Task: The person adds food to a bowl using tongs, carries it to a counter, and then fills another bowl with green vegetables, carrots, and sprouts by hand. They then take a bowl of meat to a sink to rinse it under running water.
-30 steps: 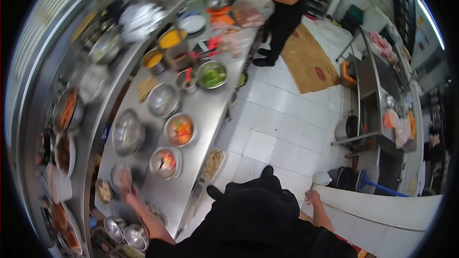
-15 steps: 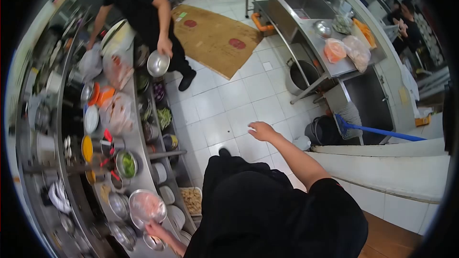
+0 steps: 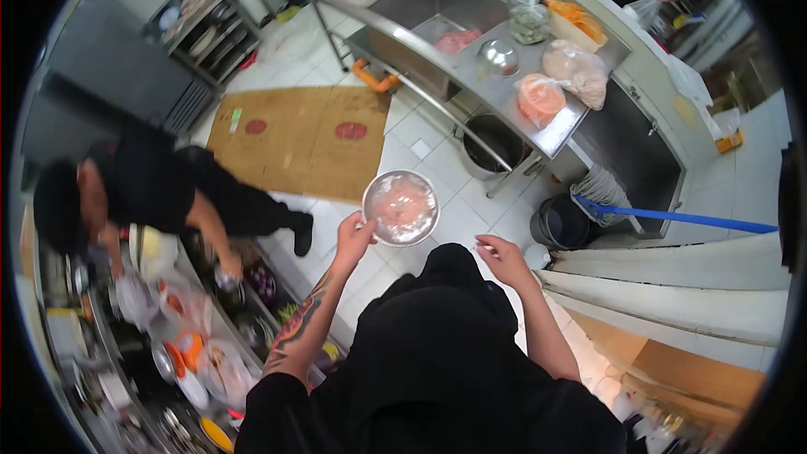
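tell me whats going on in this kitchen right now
The person wearing the camera holds a steel bowl of pinkish food, probably raw meat, by its rim in the left hand, above the tiled floor. The right hand is open and empty. On the left, a co-worker in black bends over blurred food containers. Across the aisle, a sink table carries bagged food.
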Action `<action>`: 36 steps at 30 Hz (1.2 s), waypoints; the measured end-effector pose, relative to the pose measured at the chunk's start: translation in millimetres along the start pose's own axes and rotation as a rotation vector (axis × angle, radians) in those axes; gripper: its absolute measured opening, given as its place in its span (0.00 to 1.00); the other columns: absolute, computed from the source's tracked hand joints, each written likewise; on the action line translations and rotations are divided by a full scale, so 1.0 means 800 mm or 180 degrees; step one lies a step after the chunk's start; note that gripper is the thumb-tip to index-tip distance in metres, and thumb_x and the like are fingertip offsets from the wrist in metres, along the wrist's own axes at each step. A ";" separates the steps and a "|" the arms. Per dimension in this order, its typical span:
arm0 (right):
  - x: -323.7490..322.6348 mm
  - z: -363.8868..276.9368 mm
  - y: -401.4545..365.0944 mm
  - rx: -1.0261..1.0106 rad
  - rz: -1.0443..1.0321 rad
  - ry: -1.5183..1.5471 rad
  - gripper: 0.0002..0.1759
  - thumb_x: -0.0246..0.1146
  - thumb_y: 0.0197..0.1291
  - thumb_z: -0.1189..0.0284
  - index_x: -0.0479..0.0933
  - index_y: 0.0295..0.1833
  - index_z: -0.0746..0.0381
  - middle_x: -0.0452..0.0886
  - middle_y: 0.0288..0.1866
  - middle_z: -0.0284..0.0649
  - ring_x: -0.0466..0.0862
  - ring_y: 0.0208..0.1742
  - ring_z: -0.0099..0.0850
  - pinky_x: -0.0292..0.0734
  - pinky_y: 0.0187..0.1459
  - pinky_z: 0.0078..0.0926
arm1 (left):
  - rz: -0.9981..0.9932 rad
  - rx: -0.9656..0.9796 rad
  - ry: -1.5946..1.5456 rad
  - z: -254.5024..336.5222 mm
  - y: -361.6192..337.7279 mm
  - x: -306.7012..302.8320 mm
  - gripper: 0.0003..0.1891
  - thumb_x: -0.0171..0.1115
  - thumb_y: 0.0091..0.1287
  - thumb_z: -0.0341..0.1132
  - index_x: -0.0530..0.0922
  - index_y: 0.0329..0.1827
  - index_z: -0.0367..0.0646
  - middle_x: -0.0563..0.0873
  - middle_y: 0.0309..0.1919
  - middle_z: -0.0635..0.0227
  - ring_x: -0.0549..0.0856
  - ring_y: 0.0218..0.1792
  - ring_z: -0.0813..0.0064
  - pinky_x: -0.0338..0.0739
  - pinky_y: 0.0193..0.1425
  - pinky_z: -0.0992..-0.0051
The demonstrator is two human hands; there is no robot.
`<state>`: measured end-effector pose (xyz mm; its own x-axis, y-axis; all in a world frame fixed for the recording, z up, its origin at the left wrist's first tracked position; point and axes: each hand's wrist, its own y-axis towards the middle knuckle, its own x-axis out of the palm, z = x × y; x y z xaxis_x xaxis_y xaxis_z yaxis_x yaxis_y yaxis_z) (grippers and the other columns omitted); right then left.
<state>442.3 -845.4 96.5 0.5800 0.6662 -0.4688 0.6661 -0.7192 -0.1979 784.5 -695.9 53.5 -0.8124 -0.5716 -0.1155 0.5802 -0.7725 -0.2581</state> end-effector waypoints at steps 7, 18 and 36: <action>-0.075 0.016 0.094 0.1060 0.1171 0.1117 0.17 0.60 0.72 0.66 0.79 0.58 0.67 0.87 0.47 0.44 0.88 0.40 0.29 0.82 0.43 0.26 | -0.0597 -0.0010 -0.0469 0.093 0.280 0.098 0.09 0.62 0.64 0.29 0.73 0.44 0.40 0.83 0.36 0.66 0.84 0.30 0.78 0.82 0.31 0.77; -0.165 0.005 0.643 -0.0122 0.0549 0.0739 0.17 0.62 0.70 0.65 0.82 0.56 0.64 0.88 0.39 0.39 0.87 0.42 0.26 0.81 0.45 0.25 | -0.0431 -0.0757 -0.0486 0.180 0.583 0.105 0.25 0.56 0.61 0.25 0.68 0.65 0.38 0.84 0.50 0.59 0.87 0.42 0.69 0.87 0.41 0.70; -0.307 0.008 1.296 0.0326 0.1742 -0.1129 0.47 0.65 0.61 0.66 0.49 0.79 0.69 0.42 0.84 0.57 0.57 0.80 0.52 0.58 0.76 0.37 | -0.2526 -0.1900 -0.0513 0.208 1.086 0.319 0.33 0.58 0.62 0.25 0.60 0.71 0.47 0.83 0.44 0.53 0.86 0.24 0.67 0.84 0.22 0.70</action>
<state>987.3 -1755.9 0.6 0.6208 0.1061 -0.7768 0.2607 -0.9623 0.0769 1091.1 -1558.6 -40.9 -0.9082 -0.0164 0.4183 -0.2855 -0.7064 -0.6477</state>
